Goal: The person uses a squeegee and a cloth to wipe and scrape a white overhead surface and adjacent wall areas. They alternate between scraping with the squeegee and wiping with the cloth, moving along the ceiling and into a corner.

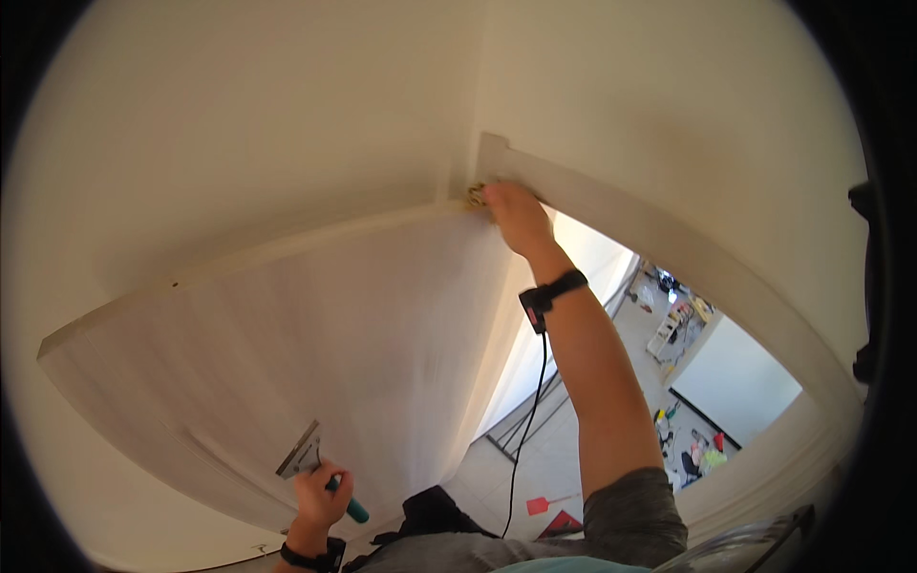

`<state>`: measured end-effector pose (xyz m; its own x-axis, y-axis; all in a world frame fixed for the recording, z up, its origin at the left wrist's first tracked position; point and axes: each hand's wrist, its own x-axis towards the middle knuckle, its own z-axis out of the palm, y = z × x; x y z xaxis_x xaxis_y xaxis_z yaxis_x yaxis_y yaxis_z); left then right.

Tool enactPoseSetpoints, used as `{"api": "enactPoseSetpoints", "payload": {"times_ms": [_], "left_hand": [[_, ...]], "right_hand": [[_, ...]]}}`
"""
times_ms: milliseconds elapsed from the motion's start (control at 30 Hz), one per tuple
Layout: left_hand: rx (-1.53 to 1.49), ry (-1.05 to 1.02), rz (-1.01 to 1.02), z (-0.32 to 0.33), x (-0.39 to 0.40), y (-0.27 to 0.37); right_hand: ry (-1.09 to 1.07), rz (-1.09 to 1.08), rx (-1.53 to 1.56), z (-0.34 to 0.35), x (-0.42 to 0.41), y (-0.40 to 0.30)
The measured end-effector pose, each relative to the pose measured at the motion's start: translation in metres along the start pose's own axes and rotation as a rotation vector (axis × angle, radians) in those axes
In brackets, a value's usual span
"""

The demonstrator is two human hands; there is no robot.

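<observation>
My left hand (324,494) grips a wide-bladed scraper (304,455) with a green handle, its metal blade pointing up and left in front of the door's face. My right arm reaches up to the upper corner where the pale door (358,329) meets the door frame (609,190). There my right hand (519,215) is at a small yellowish, curled thing (476,195); I cannot tell what it is or whether it is held. The fingers of that hand are partly hidden and blurred.
The door's top edge (301,247) runs left from the corner, below a pale wall. Through the doorway, tools and clutter (677,315) lie on the tiled floor, near a white panel (738,379). A red fly swatter (537,506) lies below. A black cable (526,437) hangs from my right wrist device.
</observation>
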<state>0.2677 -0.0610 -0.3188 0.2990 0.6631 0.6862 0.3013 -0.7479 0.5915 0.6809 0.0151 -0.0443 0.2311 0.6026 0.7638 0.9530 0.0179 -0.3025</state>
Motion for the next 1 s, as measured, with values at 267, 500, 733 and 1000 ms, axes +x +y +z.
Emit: {"api": "enactPoseSetpoints", "payload": {"times_ms": [267,500,733,1000], "left_hand": [[-0.046,-0.143,-0.139,0.001,-0.020,-0.010],[-0.150,-0.343,-0.001,-0.025,-0.003,0.005],[-0.219,-0.388,0.060,-0.035,0.008,0.019],[-0.155,-0.316,-0.052,-0.025,-0.008,0.005]], "right_hand": [[0.308,-0.089,0.035,0.005,-0.017,-0.042],[0.258,-0.469,0.275,0.014,-0.057,-0.189],[0.112,-0.396,-0.012,-0.026,-0.025,-0.114],[0.252,-0.222,0.228,0.006,-0.024,-0.084]]}}
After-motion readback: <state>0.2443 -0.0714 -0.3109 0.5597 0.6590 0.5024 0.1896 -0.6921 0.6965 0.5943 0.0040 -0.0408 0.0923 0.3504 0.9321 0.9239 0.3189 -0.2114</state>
